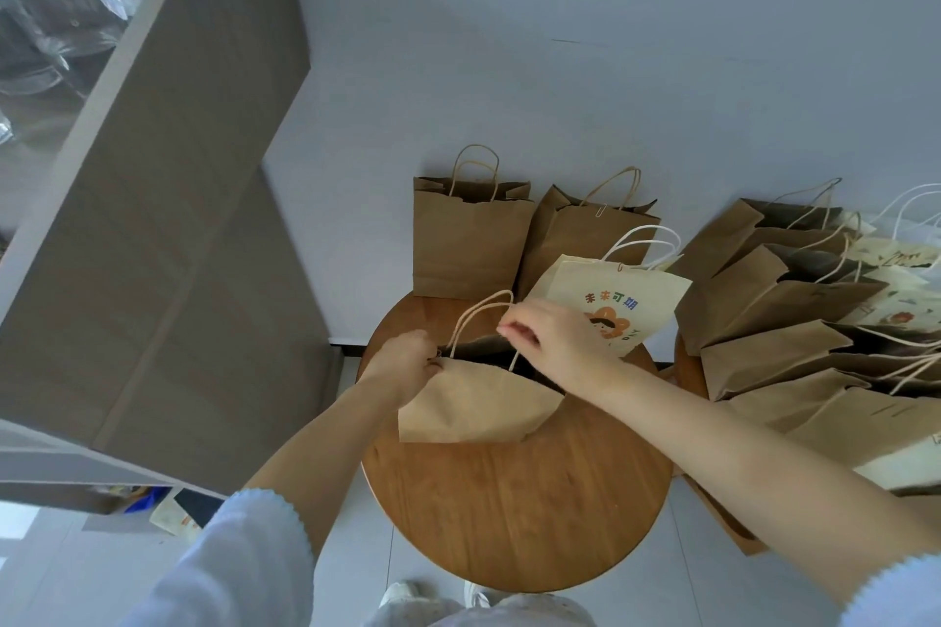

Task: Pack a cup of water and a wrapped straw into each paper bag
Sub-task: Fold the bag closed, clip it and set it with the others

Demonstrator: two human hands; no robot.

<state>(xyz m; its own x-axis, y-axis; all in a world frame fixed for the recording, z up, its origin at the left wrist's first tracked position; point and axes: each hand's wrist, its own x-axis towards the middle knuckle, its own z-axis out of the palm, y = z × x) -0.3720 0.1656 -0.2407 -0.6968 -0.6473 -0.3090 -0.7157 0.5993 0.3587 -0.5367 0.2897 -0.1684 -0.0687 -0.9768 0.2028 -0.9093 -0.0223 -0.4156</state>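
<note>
Your left hand [407, 362] grips the brown paper bag [473, 402] rim, right hand [547, 336] pinches its far edge; inside's too dark to tell; round wooden table [509, 514] mid-frame.

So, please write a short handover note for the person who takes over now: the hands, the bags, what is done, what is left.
Left hand grips the left edge of the brown bag on the round table. Right hand pinches its far rim, holding the mouth open.
Three more bags stand behind it: two brown, one cream printed bag.
A pile of bags lies at right.
No cup or straw shows in the held bag; the contents of the other bags cannot be seen.
Left: put a cup and a straw into it.
</note>
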